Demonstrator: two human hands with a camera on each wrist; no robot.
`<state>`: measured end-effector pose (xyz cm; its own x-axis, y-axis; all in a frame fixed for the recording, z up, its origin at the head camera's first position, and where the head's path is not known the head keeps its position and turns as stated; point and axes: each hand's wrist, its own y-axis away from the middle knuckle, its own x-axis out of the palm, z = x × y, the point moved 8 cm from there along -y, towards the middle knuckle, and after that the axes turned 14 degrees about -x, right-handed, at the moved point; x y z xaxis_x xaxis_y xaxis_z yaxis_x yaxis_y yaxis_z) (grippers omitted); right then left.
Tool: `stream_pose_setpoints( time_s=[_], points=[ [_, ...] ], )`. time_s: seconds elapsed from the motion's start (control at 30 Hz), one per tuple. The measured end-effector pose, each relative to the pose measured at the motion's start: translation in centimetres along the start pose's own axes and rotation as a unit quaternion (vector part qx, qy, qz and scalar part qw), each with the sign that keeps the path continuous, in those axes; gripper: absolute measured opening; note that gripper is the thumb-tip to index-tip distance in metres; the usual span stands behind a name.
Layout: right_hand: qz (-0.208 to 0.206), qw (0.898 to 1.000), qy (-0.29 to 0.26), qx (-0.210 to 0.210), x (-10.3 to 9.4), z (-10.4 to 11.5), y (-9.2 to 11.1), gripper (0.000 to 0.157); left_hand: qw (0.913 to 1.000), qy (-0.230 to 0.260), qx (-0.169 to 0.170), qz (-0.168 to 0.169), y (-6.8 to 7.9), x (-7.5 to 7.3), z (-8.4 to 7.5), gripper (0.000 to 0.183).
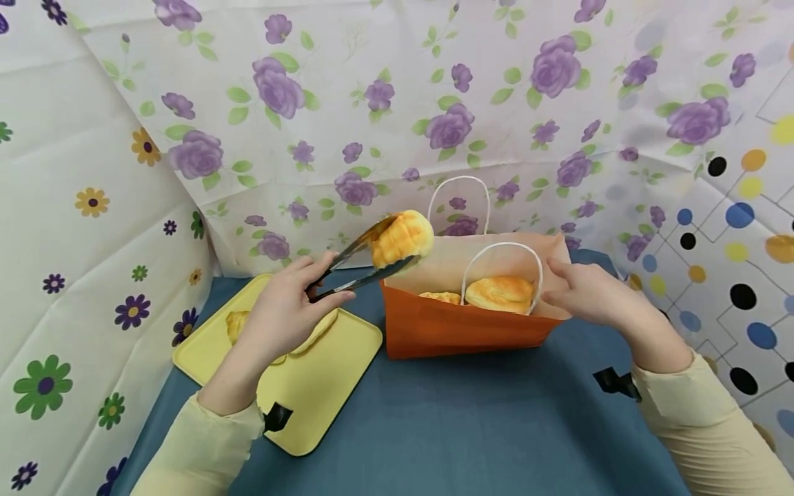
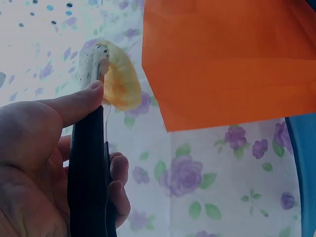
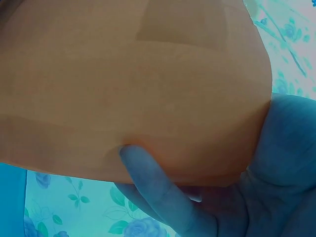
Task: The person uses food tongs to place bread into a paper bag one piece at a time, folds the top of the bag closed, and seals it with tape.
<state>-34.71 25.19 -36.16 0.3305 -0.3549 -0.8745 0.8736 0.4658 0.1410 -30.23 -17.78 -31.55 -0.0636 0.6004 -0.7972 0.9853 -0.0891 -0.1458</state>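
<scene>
My left hand [image 1: 282, 303] grips a pair of black-handled tongs [image 1: 366, 275], also seen upright in the left wrist view. Between the tongs' tips is a scored, golden bread roll [image 1: 403, 239], held in the air at the left of an orange paper bag [image 1: 465, 327]. White handles rise from the bag, and a golden bread [image 1: 499, 294] and part of another bread [image 1: 442, 297] show in its opening. My right hand [image 1: 589, 293] holds the bag's right side; in the right wrist view one finger [image 3: 153, 180] lies against the paper.
A yellow tray [image 1: 335, 375] lies at the left, partly under my left forearm, with several bread pieces [image 1: 236, 325] on it, partly hidden by the hand. Blue cloth [image 1: 465, 427] covers the table. Flowered sheets [image 1: 372, 124] hang behind and at both sides.
</scene>
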Motion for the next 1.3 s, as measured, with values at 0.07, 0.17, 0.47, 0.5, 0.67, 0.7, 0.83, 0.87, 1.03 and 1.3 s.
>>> stream_pose_setpoints(
  time_s=[0.07,0.17,0.47,0.5,0.67,0.7,0.83,0.87,1.03,1.3],
  points=[
    [0.000,1.000,0.001,-0.002,0.1,0.1,-0.1,0.085,0.9997,-0.020,0.006,0.011,-0.3,0.3,-0.6,0.076],
    [0.000,1.000,0.006,-0.003,0.2,0.3,-0.2,0.085,0.9986,-0.043,0.015,0.026,-1.0,0.6,-1.4,0.075],
    [-0.005,1.000,0.013,-0.003,-0.3,0.5,-0.3,0.084,0.9931,-0.098,0.039,0.053,-2.9,0.9,-3.6,0.075],
    [-0.004,1.000,0.013,-0.002,-0.3,0.5,-0.3,0.084,0.9921,-0.106,0.039,0.054,-3.0,1.0,-3.7,0.075],
    [-0.002,1.000,0.011,0.001,-0.3,0.5,-0.3,0.084,0.9836,-0.161,0.047,0.066,-3.6,1.6,-4.1,0.075],
    [-0.002,1.000,0.011,0.001,-0.3,0.4,-0.3,0.084,0.9814,-0.172,0.049,0.070,-3.7,1.7,-4.1,0.074],
    [-0.004,1.000,0.010,0.003,-0.2,0.3,-0.4,0.084,0.9746,-0.199,0.045,0.093,-4.0,1.8,-4.4,0.075],
    [-0.003,1.000,0.011,0.003,-0.2,0.3,-0.5,0.084,0.9734,-0.202,0.042,0.100,-4.1,1.8,-4.5,0.075],
    [0.001,1.000,0.007,0.005,0.1,0.3,-0.4,0.085,0.9706,-0.196,0.026,0.137,-4.8,1.6,-5.1,0.075],
    [-0.006,1.000,0.012,-0.002,0.0,0.6,-0.2,0.084,0.9583,-0.228,0.031,0.170,-6.4,1.1,-7.4,0.070]
  ],
)
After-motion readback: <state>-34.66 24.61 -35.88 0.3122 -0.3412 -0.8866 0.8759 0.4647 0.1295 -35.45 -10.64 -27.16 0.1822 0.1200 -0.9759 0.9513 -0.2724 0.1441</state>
